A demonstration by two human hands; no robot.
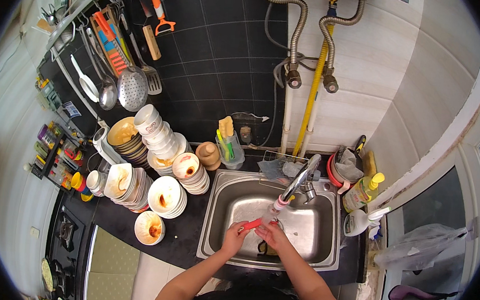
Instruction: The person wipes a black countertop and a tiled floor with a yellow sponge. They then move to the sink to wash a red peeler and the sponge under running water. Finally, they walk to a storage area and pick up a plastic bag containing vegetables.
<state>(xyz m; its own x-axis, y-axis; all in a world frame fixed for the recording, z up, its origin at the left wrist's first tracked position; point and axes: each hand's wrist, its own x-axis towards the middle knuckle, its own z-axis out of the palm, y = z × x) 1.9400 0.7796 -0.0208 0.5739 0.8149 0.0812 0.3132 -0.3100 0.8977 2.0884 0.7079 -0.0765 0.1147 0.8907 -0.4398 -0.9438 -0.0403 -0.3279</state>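
Observation:
Over the stainless steel sink (pixel 244 201), my left hand (pixel 235 235) grips the left end of a red, elongated object (pixel 252 225) whose exact kind I cannot tell. My right hand (pixel 272 235) is at its other end, under the chrome faucet (pixel 301 181); its fingers are bent, and whether they hold the object is unclear. Water seems to run from the pink-ringed nozzle (pixel 279 203) onto them. A dark, looped thing (pixel 262 248) lies in the basin below my hands, partly hidden.
Stacks of soiled bowls (pixel 167 197) stand on the black counter (pixel 182 240) left of the sink. A yellow dish soap bottle (pixel 361 192) and a white spray bottle (pixel 357 223) stand at the right. Behind the basin are a wire rack (pixel 270 166) and a red bowl (pixel 332 172).

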